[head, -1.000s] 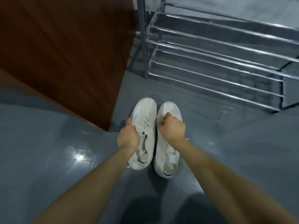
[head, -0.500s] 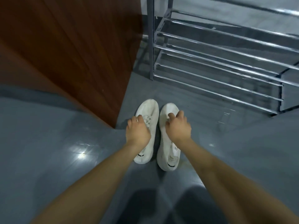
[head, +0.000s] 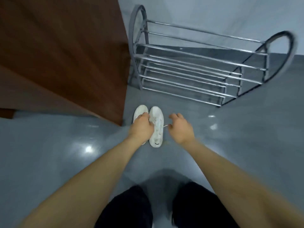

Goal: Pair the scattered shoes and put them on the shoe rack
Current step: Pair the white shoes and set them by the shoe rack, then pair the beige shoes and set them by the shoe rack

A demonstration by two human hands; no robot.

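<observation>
The left hand (head: 141, 127) is curled down over the pair of white shoes (head: 148, 125), its fingers hooked in where the two shoes meet, so it grips them together; it covers most of the left shoe (head: 139, 111) and the inner edge of the right shoe (head: 157, 122). The right hand (head: 180, 127) hangs just beside the right shoe, apart from it, holding nothing, its fingers loosely bent; a thin white lace end (head: 165, 125) sticks out from the shoe toward it. Whether the shoes rest on the grey floor (head: 57, 153) or are lifted off it cannot be told. They lie side by side, toes pointing away from the person. Just to their left stands the corner of a dark brown wooden panel (head: 74, 63), its lower edge close by the left shoe. Ahead and a little to the right stands the metal shoe rack (head: 197, 69), its tiers of bare bars between two arched ends, with a strip of open floor between it and the shoes. To the right the glossy floor runs on with light spots. The person's dark trouser legs (head: 131, 209) show at the bottom.
</observation>
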